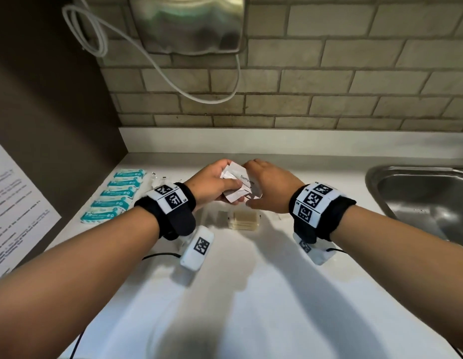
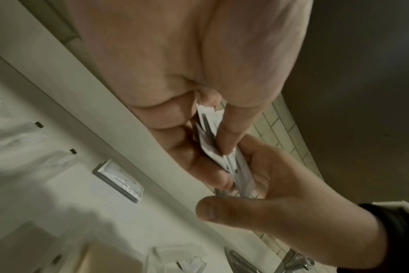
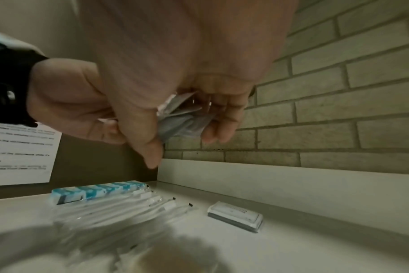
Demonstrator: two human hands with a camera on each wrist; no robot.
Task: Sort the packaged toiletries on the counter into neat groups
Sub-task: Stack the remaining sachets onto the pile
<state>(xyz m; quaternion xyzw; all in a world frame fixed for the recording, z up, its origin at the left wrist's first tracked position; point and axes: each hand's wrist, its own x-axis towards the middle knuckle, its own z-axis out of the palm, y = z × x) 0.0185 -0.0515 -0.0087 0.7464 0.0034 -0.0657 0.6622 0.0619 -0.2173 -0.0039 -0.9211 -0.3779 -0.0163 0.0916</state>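
Fingers of both the left hand (image 1: 212, 183) and the right hand (image 1: 267, 189) curl around a small stack of flat white toothpaste sachets (image 1: 240, 185), held between them above the white counter (image 1: 251, 294). Teal-and-white wrapped bars (image 1: 114, 196) line the far left, with clear-wrapped toothbrushes (image 3: 119, 208) beside them and tan square packets (image 1: 244, 220) under the hands.
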